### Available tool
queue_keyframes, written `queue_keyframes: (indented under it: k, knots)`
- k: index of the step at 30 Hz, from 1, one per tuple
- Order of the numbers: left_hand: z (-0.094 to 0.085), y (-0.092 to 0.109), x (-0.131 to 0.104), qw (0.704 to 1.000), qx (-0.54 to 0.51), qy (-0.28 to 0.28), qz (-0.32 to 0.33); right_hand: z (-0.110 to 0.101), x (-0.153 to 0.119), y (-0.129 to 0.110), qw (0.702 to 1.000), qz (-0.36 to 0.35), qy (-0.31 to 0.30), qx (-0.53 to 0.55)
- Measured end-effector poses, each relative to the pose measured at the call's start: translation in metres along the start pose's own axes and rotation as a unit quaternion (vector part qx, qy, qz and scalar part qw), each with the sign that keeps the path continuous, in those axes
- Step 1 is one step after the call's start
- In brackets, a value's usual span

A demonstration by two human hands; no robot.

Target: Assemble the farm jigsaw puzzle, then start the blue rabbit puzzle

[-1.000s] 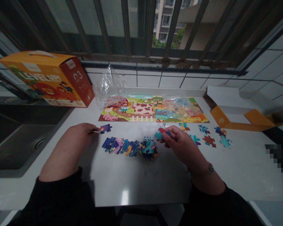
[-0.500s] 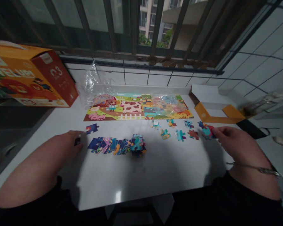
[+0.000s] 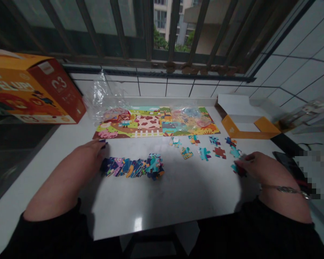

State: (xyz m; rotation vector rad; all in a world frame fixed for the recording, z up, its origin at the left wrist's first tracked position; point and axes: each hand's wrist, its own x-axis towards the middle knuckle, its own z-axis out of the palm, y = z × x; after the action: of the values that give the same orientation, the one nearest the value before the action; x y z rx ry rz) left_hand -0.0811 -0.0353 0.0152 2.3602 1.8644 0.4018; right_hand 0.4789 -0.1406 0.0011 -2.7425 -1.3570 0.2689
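Note:
At the left, my left hand [image 3: 90, 154] has its fingers closed at a dark blue puzzle piece [image 3: 104, 142], covering most of it. Beside that hand runs an overlapping row of blue and purple puzzle pieces [image 3: 126, 167], which ends in a small pile [image 3: 154, 165] at its right. Over on the right, my right hand [image 3: 256, 165] pinches a red and teal puzzle piece [image 3: 240, 169] low at the tabletop. Several loose pieces lie spread out to its left, among them a brown piece [image 3: 219, 152] and a teal piece [image 3: 204, 154].
A farm picture board [image 3: 148, 122] lies at the back, partly under clear plastic wrapping [image 3: 99, 93]. A large orange box [image 3: 56, 90] stands at the left, and an open yellow box [image 3: 253, 133] at the right. Beyond the white table [image 3: 162, 201] is a barred window.
My left hand has moved forward and right onto the dark blue piece. My right hand has moved nearer to me with the red and teal piece, leaving a teal piece behind.

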Motion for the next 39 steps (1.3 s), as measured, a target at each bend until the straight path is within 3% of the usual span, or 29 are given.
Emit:
queue_keyframes:
  k: [2, 4, 7, 9, 12, 19, 26, 32, 39]
  knots:
    - [0.004, 0.006, 0.001, 0.997, -0.016, -0.05, 0.054, 0.002, -0.016, -0.034, 0.995, -0.06, 0.077, 0.001]
    - [0.012, 0.016, -0.003, 0.987, -0.045, -0.11, 0.104, 0.01, -0.042, -0.081, 0.97, -0.206, 0.11, 0.073]
    - [0.028, 0.041, -0.014, 0.975, -0.042, -0.185, 0.119, 0.03, -0.092, -0.154, 0.874, -0.446, 0.065, 0.18]
    - [0.038, 0.061, -0.022, 0.975, -0.006, -0.195, 0.109, 0.047, -0.121, -0.188, 0.835, -0.52, 0.051, 0.174]
    - [0.051, 0.084, -0.032, 0.973, 0.03, -0.19, 0.128, 0.065, -0.145, -0.209, 0.823, -0.553, 0.028, 0.128]
    - [0.072, 0.1, -0.052, 0.98, 0.067, -0.132, 0.134, 0.078, -0.154, -0.182, 0.841, -0.537, 0.038, 0.052]
    - [0.086, 0.113, -0.105, 0.981, 0.081, -0.075, 0.161, 0.099, -0.19, -0.138, 0.868, -0.49, 0.079, 0.023]
    - [0.073, 0.1, -0.131, 0.975, 0.067, -0.08, 0.195, 0.111, -0.196, -0.104, 0.902, -0.422, 0.09, 0.01]
    - [0.061, 0.073, -0.154, 0.984, 0.106, -0.059, 0.133, 0.107, -0.193, -0.063, 0.948, -0.305, 0.086, -0.032]
